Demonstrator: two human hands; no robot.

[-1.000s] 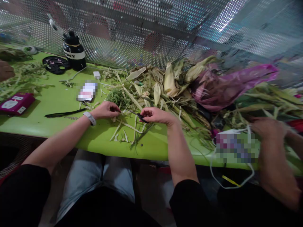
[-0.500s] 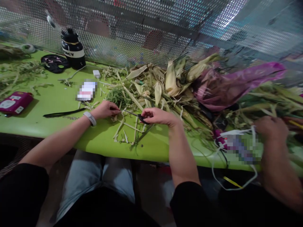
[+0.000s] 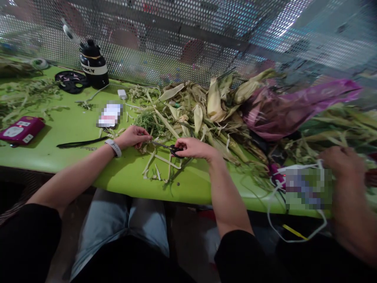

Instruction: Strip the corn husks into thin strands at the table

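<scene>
My right hand (image 3: 194, 149) grips a pair of scissors (image 3: 175, 151) by the black handles, with the blades pointing left. The fingertips of my left hand (image 3: 134, 137) are pinched together beside the blade tips; what they hold is too small to make out. A white band circles the left wrist. Pale cut strips of corn husk (image 3: 160, 157) lie on the green table (image 3: 118, 173) below the scissors. Just behind my hands is a small heap of thin green strands (image 3: 149, 122), and behind it a large pile of dry corn husks (image 3: 216, 104).
A pink plastic bag (image 3: 273, 114) sits on the husks at right. Another person's hand (image 3: 341, 163) is at far right, near a white cord (image 3: 269, 214). Leftward are a phone (image 3: 109, 115), black strap (image 3: 82, 142), magenta power box (image 3: 22, 130) and black bottle (image 3: 94, 65). Mesh (image 3: 165, 43) stands behind.
The view has shifted slightly, moving most things a little right and down. The scissors have moved slightly left relative to the table. Both hands keep their pinch and grip.
</scene>
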